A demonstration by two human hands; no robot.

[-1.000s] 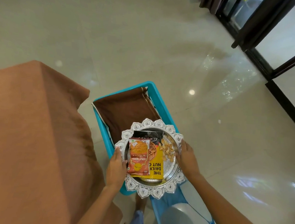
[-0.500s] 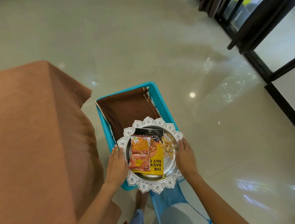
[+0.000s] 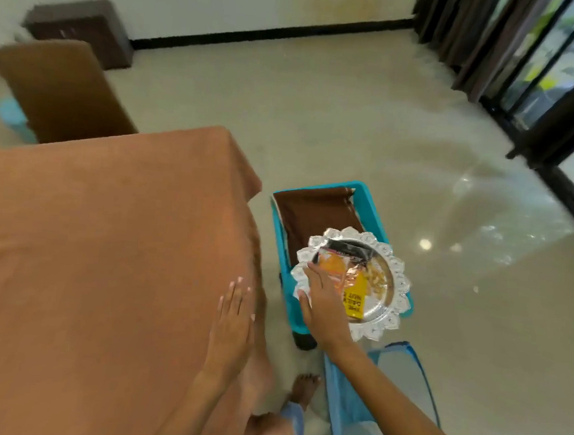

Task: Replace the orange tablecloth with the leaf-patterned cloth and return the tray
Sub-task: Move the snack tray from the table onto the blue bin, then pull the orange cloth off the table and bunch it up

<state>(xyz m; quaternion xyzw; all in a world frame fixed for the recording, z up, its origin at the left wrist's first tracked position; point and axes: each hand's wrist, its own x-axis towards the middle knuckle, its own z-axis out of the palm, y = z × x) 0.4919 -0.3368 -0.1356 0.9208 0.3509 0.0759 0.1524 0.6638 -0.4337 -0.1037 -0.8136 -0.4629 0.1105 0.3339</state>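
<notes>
The orange tablecloth covers the table on the left. A silver scalloped tray with snack packets rests on top of a blue basket standing on the floor to the table's right. My left hand lies flat with straight fingers on the tablecloth at the table's right edge. My right hand is over the tray's left rim, fingers straight and holding nothing; whether it touches the tray is unclear. No leaf-patterned cloth is visible.
A folded dark brown cloth lies in the basket behind the tray. A light blue mesh bag stands near my foot. A brown-covered chair and a dark cabinet are behind the table. Glass doors line the right.
Both hands let go of the tray, which now sits on the basket. My left hand moved left onto the tablecloth. My view swung up and left, showing more of the table.
</notes>
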